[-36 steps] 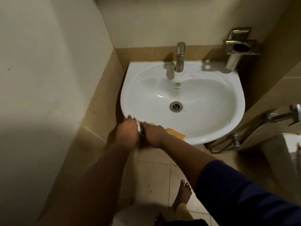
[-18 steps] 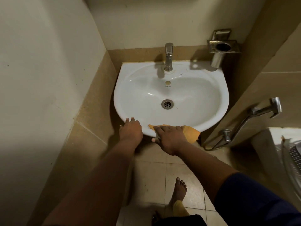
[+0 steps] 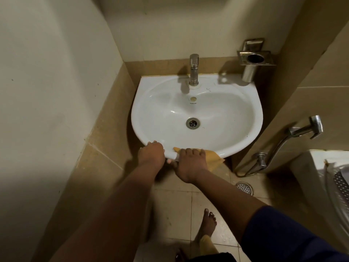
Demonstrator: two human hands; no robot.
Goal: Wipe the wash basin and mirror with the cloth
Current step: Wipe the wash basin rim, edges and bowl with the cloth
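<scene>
The person is leaning over a white ceramic wash basin set in a tiled corner, and the rim-wiping step seems to be in hand. The right hand is pressing a yellow cloth against the front lip of the basin; its fingers are lying side by side, curled over the rim on top of the cloth, while the thumb is tucking under the edge. Part of the cloth is hanging free below the rim, just to the right of the hand. The left hand is bracing on the rim just beside the right, fingers close together and hooked over the lip, gripping nothing but the porcelain.

The bowl, the drain and the ledge around the steel tap are lying well apart from the cloth, so most of the basin probably remains to be wiped. No mirror is showing in this view.

The next move likely calls for sliding the cloth along the curve of the rim towards the right, keeping it flat under the palm so the loose corner is not dragging, then working into the bowl and around the tap base. The mirror would come after, and that calls for looking up.
</scene>
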